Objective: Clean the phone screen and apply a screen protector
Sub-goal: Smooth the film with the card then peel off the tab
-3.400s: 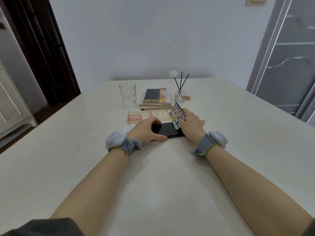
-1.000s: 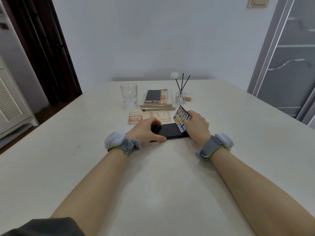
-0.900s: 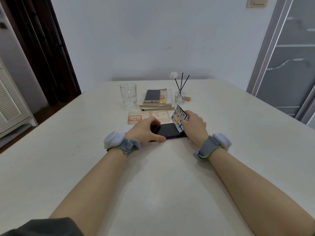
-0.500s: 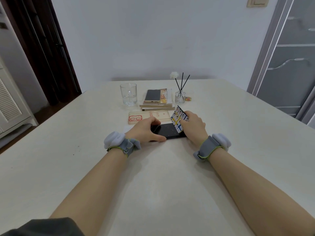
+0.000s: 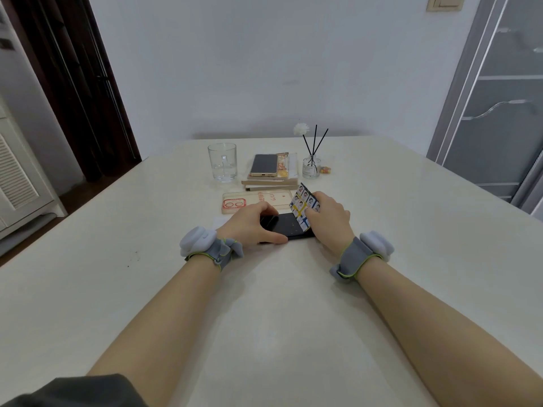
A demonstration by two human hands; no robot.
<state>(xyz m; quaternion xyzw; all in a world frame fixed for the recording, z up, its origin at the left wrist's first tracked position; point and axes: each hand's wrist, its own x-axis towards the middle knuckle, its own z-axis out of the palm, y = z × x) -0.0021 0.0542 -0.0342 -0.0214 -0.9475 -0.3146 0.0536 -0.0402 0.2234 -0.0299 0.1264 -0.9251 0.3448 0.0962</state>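
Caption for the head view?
The left hand holds the phone on the table; the right hand presses a card edge to its screen.

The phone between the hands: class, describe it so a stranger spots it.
On the table, look between the left hand and right hand. The black phone lies flat there. Unlike the gold-edged phone on the books, it is black, by the printed card.

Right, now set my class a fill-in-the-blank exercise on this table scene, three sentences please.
The left hand steadies a dark phone lying flat on the ____.
The right hand tilts a printed card, lower edge on the phone's ____.
A second phone rests on stacked ____.
Answers: table; screen; books.
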